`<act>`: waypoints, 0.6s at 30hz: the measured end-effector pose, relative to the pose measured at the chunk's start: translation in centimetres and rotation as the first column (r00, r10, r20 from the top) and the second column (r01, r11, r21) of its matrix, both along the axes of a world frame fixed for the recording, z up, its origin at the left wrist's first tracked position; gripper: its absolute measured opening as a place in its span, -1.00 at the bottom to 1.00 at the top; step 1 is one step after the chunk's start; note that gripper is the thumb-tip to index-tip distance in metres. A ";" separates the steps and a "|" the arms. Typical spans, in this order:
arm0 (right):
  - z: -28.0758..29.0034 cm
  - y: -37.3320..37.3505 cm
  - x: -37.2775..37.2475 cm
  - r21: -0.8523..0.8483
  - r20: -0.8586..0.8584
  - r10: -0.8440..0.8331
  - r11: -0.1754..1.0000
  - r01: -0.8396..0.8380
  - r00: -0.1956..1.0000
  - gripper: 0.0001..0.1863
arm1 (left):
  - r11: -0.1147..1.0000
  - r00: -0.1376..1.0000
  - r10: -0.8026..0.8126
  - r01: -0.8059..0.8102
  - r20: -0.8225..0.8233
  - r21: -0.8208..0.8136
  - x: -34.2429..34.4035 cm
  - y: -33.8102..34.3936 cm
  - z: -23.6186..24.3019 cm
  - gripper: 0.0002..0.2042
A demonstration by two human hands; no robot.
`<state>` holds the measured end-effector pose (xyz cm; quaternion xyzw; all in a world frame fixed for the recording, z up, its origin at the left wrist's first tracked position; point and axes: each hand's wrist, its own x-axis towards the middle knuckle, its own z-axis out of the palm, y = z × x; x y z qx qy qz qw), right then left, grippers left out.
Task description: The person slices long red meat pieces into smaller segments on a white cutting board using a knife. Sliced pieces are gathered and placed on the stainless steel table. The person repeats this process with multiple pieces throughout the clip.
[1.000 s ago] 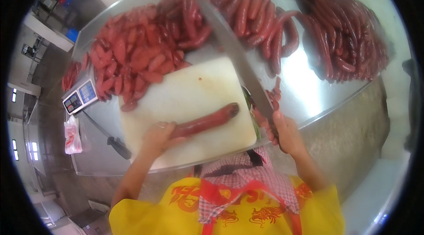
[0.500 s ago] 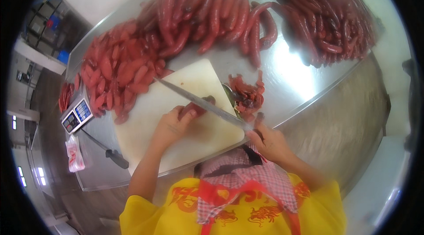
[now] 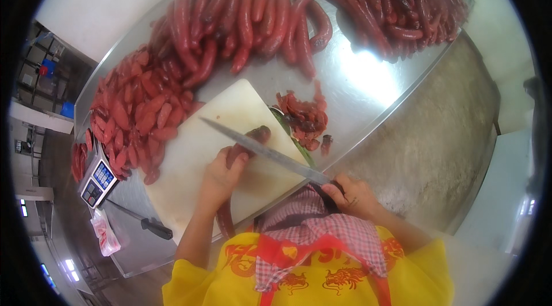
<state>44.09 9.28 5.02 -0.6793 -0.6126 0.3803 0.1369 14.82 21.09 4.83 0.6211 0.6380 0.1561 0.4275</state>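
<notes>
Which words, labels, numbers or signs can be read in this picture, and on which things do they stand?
Wording is not copied here; it stands on:
Yellow shirt: large red lettering, partly covered by the checked apron.
Scale: panel markings, too small to read.
White plastic bag: red marks, too blurred to read.

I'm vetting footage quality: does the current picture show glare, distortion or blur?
Head view: glare whitens a patch of the metal table; the table's edges bow; black corners frame the image; the knife keeps a fairly clear outline.
</notes>
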 end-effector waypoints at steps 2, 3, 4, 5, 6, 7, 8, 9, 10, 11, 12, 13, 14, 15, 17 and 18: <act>0.3 0.2 -0.1 -0.076 -0.048 -0.035 0.997 0.031 0.998 -0.49 | 0.983 0.988 -0.044 0.070 -0.151 0.171 0.5 -1.0 0.2 -0.45; 0.4 0.3 -0.1 -0.093 -0.061 -0.047 0.995 0.042 0.997 -0.49 | 0.988 0.977 -0.059 0.087 -0.203 0.131 0.6 -1.4 0.4 -0.46; 0.4 0.4 -0.2 -0.110 -0.073 -0.061 0.993 0.053 0.995 -0.49 | 0.987 0.961 -0.087 0.120 -0.262 0.109 1.0 -1.8 0.4 -0.45; 0.3 0.4 -0.3 -0.111 -0.067 -0.058 0.993 0.050 0.996 -0.50 | 0.984 0.941 -0.105 0.146 -0.323 0.107 1.3 -2.3 0.4 -0.44; 0.2 0.3 -0.5 -0.112 -0.061 -0.052 0.993 0.045 0.997 -0.51 | 0.976 0.913 -0.115 0.177 -0.391 0.128 1.6 -2.8 0.3 -0.42; 0.1 0.2 -0.7 -0.111 -0.053 -0.049 0.993 0.043 0.997 -0.52 | 0.973 0.911 -0.128 0.192 -0.391 0.128 1.9 -3.2 0.2 -0.41; -0.1 0.1 -0.9 -0.070 -0.045 -0.029 0.997 0.026 0.999 -0.52 | 0.964 0.907 -0.136 0.213 -0.399 0.156 2.3 -3.5 0.0 -0.40; -0.2 -0.1 -1.1 -0.028 -0.033 -0.015 0.999 0.014 0.999 -0.53 | 0.955 0.897 -0.145 0.236 -0.417 0.177 2.6 -3.8 -0.2 -0.39; -0.3 -0.4 -1.2 0.013 -0.020 -0.004 1.000 0.004 1.000 -0.54 | 0.952 0.896 -0.155 0.248 -0.417 0.181 2.9 -4.1 -0.4 -0.38; -0.4 -0.7 -1.2 0.043 -0.020 -0.002 0.999 0.003 1.000 -0.55 | 0.949 0.890 -0.165 0.261 -0.425 0.179 3.2 -4.4 -0.7 -0.38; -0.3 -1.1 -1.1 0.072 -0.019 -0.002 0.997 0.003 1.000 -0.55 | 0.945 0.884 -0.177 0.275 -0.432 0.177 3.4 -4.6 -0.9 -0.37; -0.2 -1.5 -0.9 0.061 -0.012 -0.007 0.998 0.008 1.000 -0.55 | 0.942 0.882 -0.183 0.284 -0.434 0.180 3.5 -4.8 -1.1 -0.37; 0.1 -1.9 -0.5 0.074 -0.004 -0.004 0.997 0.004 1.000 -0.55 | 0.939 0.879 -0.191 0.293 -0.436 0.181 3.6 -5.0 -1.3 -0.37; 0.5 -2.6 0.1 0.048 0.010 -0.003 0.999 0.003 1.000 -0.55 | 0.934 0.876 -0.194 0.303 -0.442 0.190 3.7 -5.1 -1.5 -0.38; 1.1 -3.3 0.8 0.015 0.065 0.008 1.000 -0.009 0.998 -0.54 | 0.931 0.872 -0.218 0.321 -0.439 0.176 3.7 -5.3 -1.7 -0.38; 1.3 -3.6 0.9 0.009 0.106 0.020 1.000 -0.021 0.994 -0.53 | 0.926 0.869 -0.221 0.329 -0.442 0.184 3.6 -5.3 -1.8 -0.37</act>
